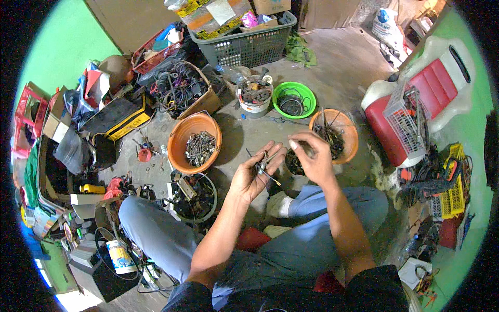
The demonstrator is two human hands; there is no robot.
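Note:
My left hand (251, 177) is turned palm up in front of my knees, its fingers stretched out. Several small dark metal parts (263, 165) lie across it, among them thin rods, one with a brassy tip. Close by on the right, my right hand (313, 155) is raised with thumb and forefinger pinched together; what they hold, if anything, is too small to make out. Left of the hands stands an orange bucket (178, 152) of bolts and small metal pieces. Behind my right hand, another orange bucket (349, 134) holds long dark metal parts and wires.
A green basin (294, 85) with coiled wire and a white bucket (255, 108) of scrap stand farther off. A tub (212, 208) of parts sits by my left knee. Boxes of cables line the left; a red-and-white seat (435, 88) with a wire basket (403, 122) is right.

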